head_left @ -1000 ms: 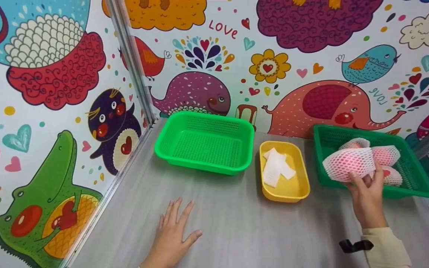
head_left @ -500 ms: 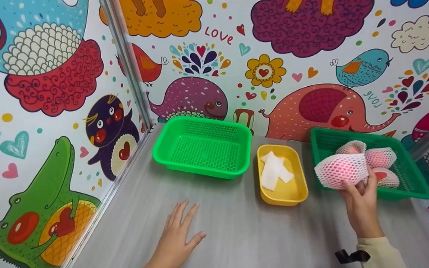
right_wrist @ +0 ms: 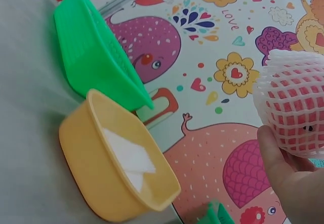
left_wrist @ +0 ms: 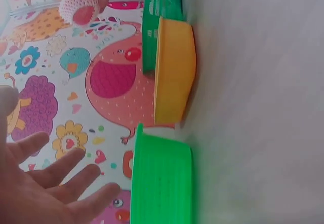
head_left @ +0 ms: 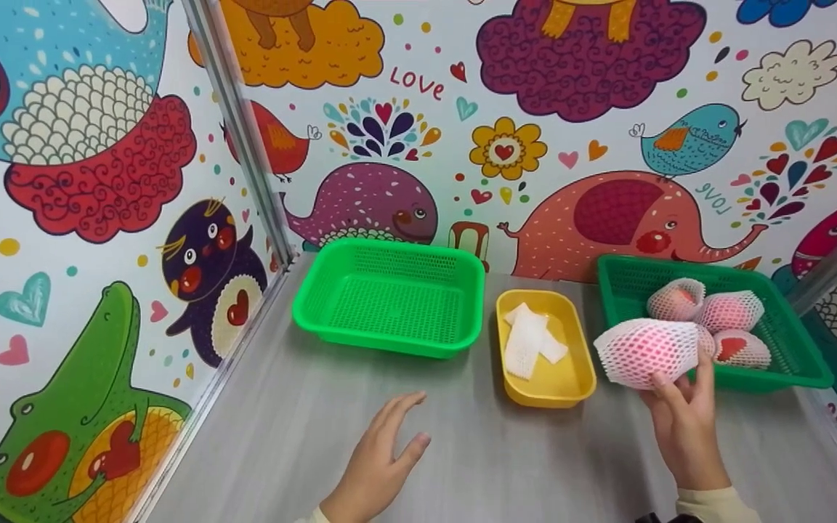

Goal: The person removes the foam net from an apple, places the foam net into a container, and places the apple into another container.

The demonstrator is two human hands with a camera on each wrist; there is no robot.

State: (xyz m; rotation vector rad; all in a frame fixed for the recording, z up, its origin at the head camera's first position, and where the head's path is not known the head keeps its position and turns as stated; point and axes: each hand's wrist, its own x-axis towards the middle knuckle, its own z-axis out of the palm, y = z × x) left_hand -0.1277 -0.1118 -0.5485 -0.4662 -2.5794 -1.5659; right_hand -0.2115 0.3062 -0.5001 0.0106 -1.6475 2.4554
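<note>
My right hand [head_left: 687,428] grips a round pink-red fruit in a white foam net [head_left: 647,352], held up by the near left side of the dark green basket [head_left: 616,294]. Several more netted fruits [head_left: 732,311] lie in that basket. In the right wrist view, thumb and fingers press the netted fruit [right_wrist: 296,105] from below; its exact kind is unclear under the net. My left hand [head_left: 378,461] hovers with loosely spread fingers in front of the bright green basket [head_left: 389,309], holding nothing. The left wrist view shows the same relaxed fingers [left_wrist: 63,168].
Between the baskets stands a yellow tray [head_left: 560,378] with white foam net pieces [head_left: 527,341] inside. The grey table [head_left: 484,465] meets a patterned wall [head_left: 360,43] behind and another at the left, joined by a metal corner strip [head_left: 244,123].
The right hand has drawn the netted fruit left and toward me, away from the other fruits. My left hand has moved right and turned, its fingers closer together. The head view has tilted up slightly.
</note>
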